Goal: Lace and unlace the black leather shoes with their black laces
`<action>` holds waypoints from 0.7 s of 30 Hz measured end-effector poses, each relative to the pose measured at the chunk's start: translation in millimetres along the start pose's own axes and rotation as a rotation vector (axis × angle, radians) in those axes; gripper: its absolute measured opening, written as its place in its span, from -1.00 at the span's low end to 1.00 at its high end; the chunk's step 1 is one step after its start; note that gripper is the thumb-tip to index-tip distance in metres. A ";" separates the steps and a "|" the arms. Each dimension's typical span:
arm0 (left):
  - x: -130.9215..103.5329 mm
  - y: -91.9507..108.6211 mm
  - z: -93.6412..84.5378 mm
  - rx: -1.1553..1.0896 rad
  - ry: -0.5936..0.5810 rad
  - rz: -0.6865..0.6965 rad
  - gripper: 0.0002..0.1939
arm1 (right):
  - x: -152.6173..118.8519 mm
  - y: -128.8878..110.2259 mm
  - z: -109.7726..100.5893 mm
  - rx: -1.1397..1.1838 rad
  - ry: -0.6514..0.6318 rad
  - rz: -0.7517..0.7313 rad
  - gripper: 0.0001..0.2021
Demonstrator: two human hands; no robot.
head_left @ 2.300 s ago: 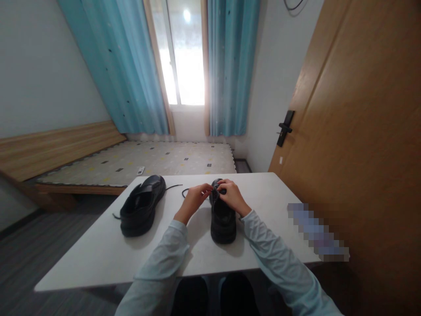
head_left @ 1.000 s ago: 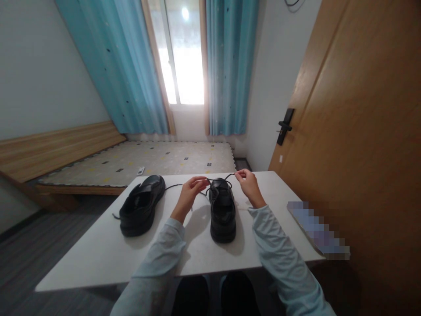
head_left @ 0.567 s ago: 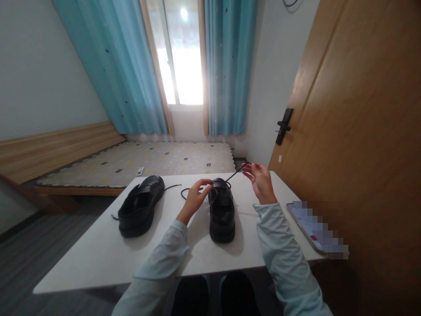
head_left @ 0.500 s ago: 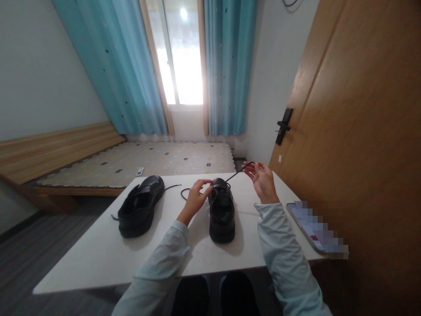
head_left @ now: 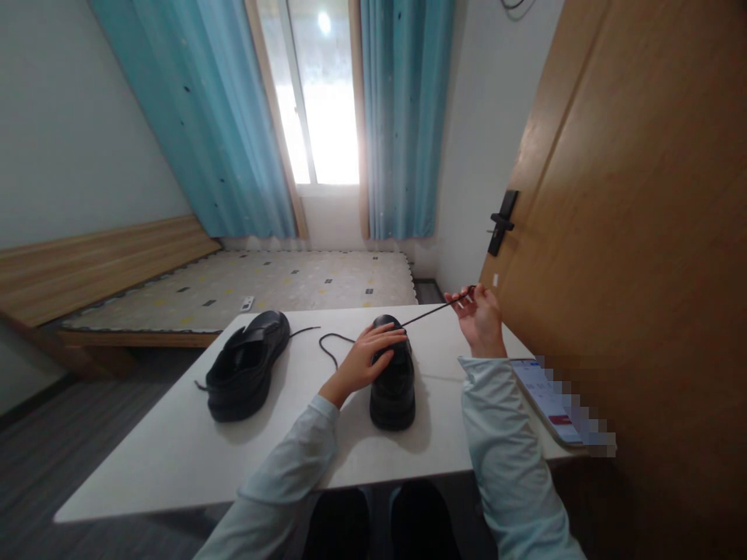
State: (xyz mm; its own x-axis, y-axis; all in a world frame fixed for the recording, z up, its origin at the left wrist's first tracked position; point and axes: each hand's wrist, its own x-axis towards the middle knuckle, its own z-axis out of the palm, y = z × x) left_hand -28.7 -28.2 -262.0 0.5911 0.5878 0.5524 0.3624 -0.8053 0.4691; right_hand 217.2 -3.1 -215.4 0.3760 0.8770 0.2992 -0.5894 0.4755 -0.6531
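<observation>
Status, judged by eye: partway through work on the lace of the smooth black low-cut shoe with the thick dark sole [head_left: 393, 408], which stands upright on the flat white counter [head_left: 163, 482] before me, toe to the far side. Its thin black cord lace [head_left: 432, 313] comes off the front of the shoe as one straight strand, apparently under tension. No finished bow seen, though fingers cover part of the lacing. A loose black lace length [head_left: 336, 335] curls over the counter just left of the shoe; I take it for the other end, free. Left to do, as I judge it: securing those ends. The matching black shoe [head_left: 236, 393], farther left, toe angled to the far right, has ends trailing beyond its toe and by its heel; neither of my hands is on it, so its lace seems pending too. Positions: my left hand [head_left: 369, 359] lies across the upper from the left, fingers over the lacing, thumb lower; cannot tell whether it pinches anything. My right hand [head_left: 482, 317], well apart from the left, is raised to the far right, fingertips clamped on the strand. The shoe sits between them, touching only the left.
</observation>
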 end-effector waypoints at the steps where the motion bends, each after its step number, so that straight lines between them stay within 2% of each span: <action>1: -0.2 0.7 -0.6 0.018 -0.018 -0.010 -0.63 | -0.4 -0.6 0.5 -0.004 -0.014 -0.009 -0.76; 6: -1.6 0.9 -2.5 0.100 -0.030 -0.036 -0.65 | -1.5 -1.6 1.9 -0.066 -0.059 -0.049 -0.73; 15: -1.8 -5.3 -0.9 0.180 0.082 0.028 -0.78 | 3.7 2.2 -1.6 -0.294 -0.061 -0.181 -0.77; 21: -2.3 -8.2 -1.3 0.235 0.133 0.073 -0.80 | 7.6 9.7 -10.4 -0.727 -0.014 -0.321 -0.75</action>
State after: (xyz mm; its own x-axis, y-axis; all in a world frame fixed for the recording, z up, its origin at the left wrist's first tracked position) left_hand -34.0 -22.9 -266.3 0.5278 0.5200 0.6716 0.4889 -0.8326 0.2604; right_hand 221.8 7.4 -226.7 0.4365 0.7080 0.5551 0.1625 0.5448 -0.8227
